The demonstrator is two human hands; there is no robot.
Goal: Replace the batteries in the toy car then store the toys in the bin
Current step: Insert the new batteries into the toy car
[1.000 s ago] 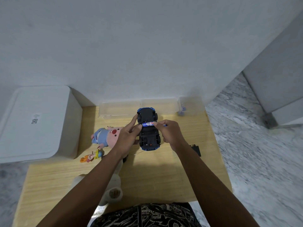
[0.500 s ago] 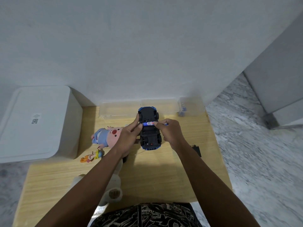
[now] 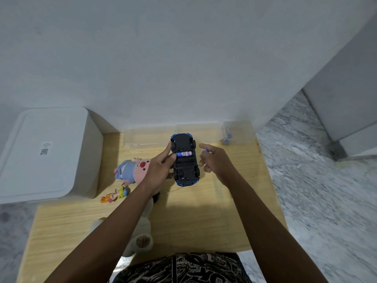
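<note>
Blue plastic toy car [image 3: 185, 160] belly-up on wooden table [image 3: 204, 221] | left hand [image 3: 161, 168] grips its side, blue-white battery [image 3: 184, 154] seated | right hand [image 3: 214, 160] pinches something small, likely another battery | next: probably seat it alongside, polarity right.

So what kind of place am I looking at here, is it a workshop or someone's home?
Most likely a room in a home, not a workshop: a small wooden table against a plain white wall, a marble-patterned floor, and a pig plush lying on the table.
</note>
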